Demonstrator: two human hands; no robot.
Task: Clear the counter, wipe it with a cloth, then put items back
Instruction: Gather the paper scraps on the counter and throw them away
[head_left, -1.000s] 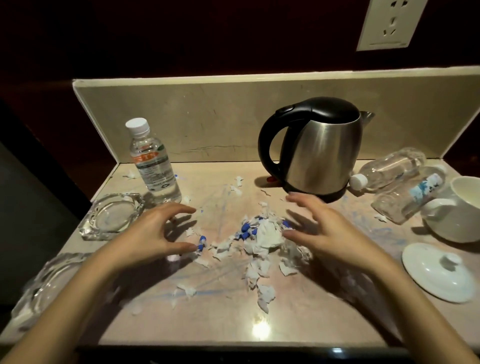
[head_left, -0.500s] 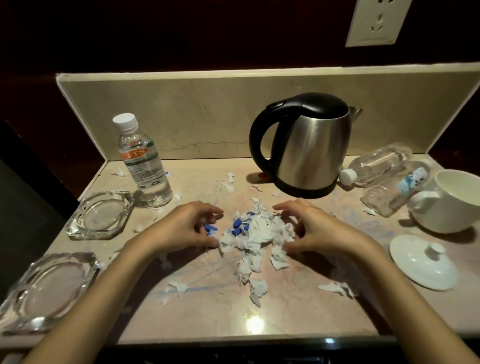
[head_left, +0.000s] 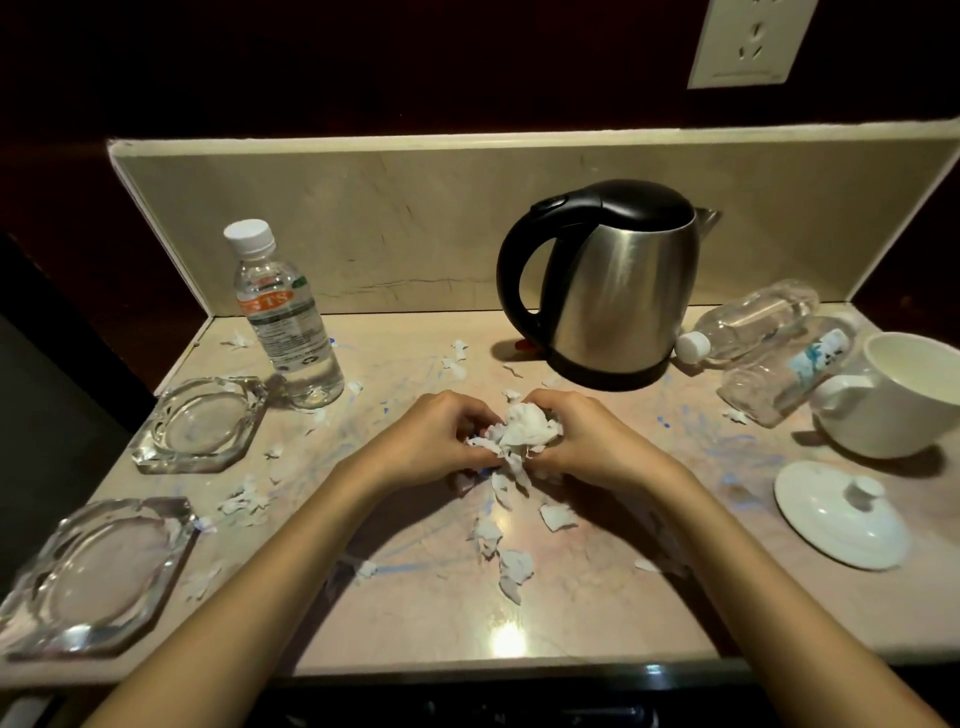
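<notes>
Both hands have closed in front of the kettle (head_left: 608, 280): my left hand (head_left: 431, 441) and right hand (head_left: 592, 436) now pinch the paper scraps (head_left: 524, 431) together, bunching them to lift off the desk (head_left: 415, 613).

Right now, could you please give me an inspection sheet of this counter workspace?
Surface: counter streaked with blue marks, strewn with white scraps.
Job's things: paper wad gathered at centre; loose scraps trail toward the front edge.
Clutter: upright bottle, two ashtrays at left; kettle; two lying bottles, cup and lid at right.
Grippers: left hand and right hand both grip the wad.
Cables: nothing seen.
Surroundings: wall socket above the backsplash.
</notes>
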